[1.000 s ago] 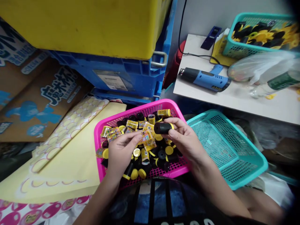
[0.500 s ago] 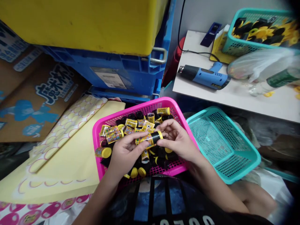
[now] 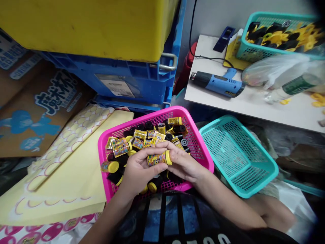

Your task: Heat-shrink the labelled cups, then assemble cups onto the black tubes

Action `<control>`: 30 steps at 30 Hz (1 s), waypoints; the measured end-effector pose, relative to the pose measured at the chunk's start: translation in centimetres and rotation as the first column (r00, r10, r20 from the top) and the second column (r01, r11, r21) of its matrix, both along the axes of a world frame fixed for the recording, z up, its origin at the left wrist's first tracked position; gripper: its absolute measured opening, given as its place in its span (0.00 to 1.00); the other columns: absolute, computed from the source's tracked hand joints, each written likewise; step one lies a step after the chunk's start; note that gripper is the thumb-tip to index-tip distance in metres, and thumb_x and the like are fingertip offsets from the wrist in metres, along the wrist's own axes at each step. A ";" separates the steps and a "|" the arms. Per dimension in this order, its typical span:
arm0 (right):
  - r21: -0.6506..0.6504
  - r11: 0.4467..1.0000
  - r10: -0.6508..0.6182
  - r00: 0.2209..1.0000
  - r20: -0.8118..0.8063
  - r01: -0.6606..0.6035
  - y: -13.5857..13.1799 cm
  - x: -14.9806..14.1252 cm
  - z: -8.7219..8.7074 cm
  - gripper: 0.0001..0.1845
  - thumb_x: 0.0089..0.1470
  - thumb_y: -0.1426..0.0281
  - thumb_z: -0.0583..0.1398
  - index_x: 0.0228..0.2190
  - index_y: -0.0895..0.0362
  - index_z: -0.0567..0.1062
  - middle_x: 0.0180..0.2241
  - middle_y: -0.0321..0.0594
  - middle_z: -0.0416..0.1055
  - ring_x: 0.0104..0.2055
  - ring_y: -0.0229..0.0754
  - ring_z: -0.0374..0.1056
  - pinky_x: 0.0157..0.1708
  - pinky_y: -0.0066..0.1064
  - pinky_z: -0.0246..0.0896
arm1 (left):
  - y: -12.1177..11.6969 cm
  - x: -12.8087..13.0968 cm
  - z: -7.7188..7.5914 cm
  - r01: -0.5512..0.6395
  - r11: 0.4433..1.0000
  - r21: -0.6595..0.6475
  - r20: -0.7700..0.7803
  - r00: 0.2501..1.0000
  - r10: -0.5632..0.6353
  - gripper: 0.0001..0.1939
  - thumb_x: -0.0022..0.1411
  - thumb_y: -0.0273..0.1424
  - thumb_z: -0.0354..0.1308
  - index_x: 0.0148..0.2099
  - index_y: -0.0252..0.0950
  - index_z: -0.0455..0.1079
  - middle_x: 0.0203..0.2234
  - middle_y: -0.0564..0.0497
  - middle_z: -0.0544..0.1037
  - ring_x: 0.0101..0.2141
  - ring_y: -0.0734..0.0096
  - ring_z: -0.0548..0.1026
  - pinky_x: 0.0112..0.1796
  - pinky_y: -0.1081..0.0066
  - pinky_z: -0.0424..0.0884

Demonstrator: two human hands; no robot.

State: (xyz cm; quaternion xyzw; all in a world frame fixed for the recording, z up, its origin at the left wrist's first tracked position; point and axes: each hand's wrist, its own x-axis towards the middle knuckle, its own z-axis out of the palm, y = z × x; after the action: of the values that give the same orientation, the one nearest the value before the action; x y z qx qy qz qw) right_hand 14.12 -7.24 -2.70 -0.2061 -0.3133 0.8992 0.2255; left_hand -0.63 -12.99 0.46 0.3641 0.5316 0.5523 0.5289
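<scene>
My left hand (image 3: pixel 138 169) grips a small bottle (image 3: pixel 159 158) with a yellow cap and a colourful yellow printed sleeve, thumb along its near side. The cap points right. At that end my right hand (image 3: pixel 182 162) is closed round the bottle, its thumb against the cap and its fingers behind. Both hands are over a pink basket (image 3: pixel 207 152) of black bottles with yellow caps, several in printed sleeves. Some loose clear-and-yellow sleeves (image 3: pixel 157 136) lie among them. The bottle's far side is hidden by my fingers.
A turquoise basket (image 3: pixel 264 179) stands right of the pink one. On the white table (image 3: pixel 266 115) lie a blue heat gun (image 3: pixel 218 83), a plastic bottle (image 3: pixel 294 86) and a basket of black and yellow parts (image 3: pixel 254 49). Blue crates (image 3: pixel 142 81) rise behind; yellow sheets (image 3: pixel 83 162) lie left.
The sleeve now reaches the yellow cap; a black band of the bottle showed between them before. My right hand has moved lower and its fingers have closed in behind the bottle.
</scene>
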 end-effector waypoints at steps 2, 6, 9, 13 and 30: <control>0.017 1.000 -0.018 0.999 0.027 0.018 0.0 -0.1 -0.1 0.29 0.48 0.53 0.69 0.46 0.54 0.68 0.44 0.41 0.68 0.41 0.35 0.67 0.43 0.27 0.65 | 0.0 0.1 0.1 0.002 1.000 0.005 -0.004 1.000 -0.002 0.15 0.47 0.21 0.69 0.38 0.43 0.80 0.36 0.54 0.84 0.39 0.70 0.81 0.41 0.74 0.77; 0.176 0.983 -0.068 0.994 0.085 0.052 0.1 0.1 0.0 0.24 0.52 0.55 0.66 0.45 0.55 0.70 0.43 0.40 0.69 0.41 0.34 0.67 0.43 0.27 0.64 | -0.6 -0.1 -0.2 -0.015 1.000 0.018 -0.074 0.997 0.016 0.14 0.49 0.23 0.68 0.39 0.42 0.79 0.35 0.54 0.83 0.36 0.72 0.81 0.35 0.77 0.77; 0.406 0.913 -0.053 0.975 0.215 -0.040 0.8 1.0 0.7 0.22 0.54 0.57 0.64 0.46 0.57 0.71 0.43 0.42 0.71 0.42 0.36 0.68 0.42 0.29 0.65 | -1.3 -1.4 -0.3 0.061 0.994 0.091 -0.297 0.954 -0.031 0.12 0.52 0.26 0.68 0.41 0.42 0.78 0.36 0.53 0.83 0.36 0.69 0.80 0.36 0.73 0.77; 0.772 0.617 -0.451 0.733 0.509 -0.156 3.5 2.6 1.7 0.16 0.57 0.62 0.62 0.43 0.58 0.74 0.38 0.41 0.73 0.36 0.37 0.67 0.38 0.30 0.63 | -1.3 -4.3 -0.4 0.096 0.971 0.221 -0.854 0.500 0.145 0.11 0.58 0.32 0.65 0.45 0.39 0.78 0.42 0.46 0.81 0.44 0.57 0.77 0.49 0.54 0.73; 0.613 0.301 -0.561 0.384 0.733 -0.731 6.9 -1.7 0.3 0.10 0.62 0.66 0.57 0.34 0.58 0.76 0.38 0.41 0.72 0.41 0.40 0.67 0.35 0.30 0.54 | -0.6 -4.4 -0.5 0.232 0.914 0.331 -0.935 0.210 0.286 0.09 0.64 0.28 0.58 0.43 0.33 0.79 0.46 0.40 0.78 0.48 0.52 0.72 0.50 0.50 0.69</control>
State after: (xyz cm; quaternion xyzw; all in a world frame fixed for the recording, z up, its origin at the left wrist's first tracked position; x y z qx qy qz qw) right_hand 12.44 -0.29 -2.45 -0.4613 -0.8514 0.2492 0.0168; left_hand -5.05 -13.61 -0.07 0.7197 0.6236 0.3044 -0.0221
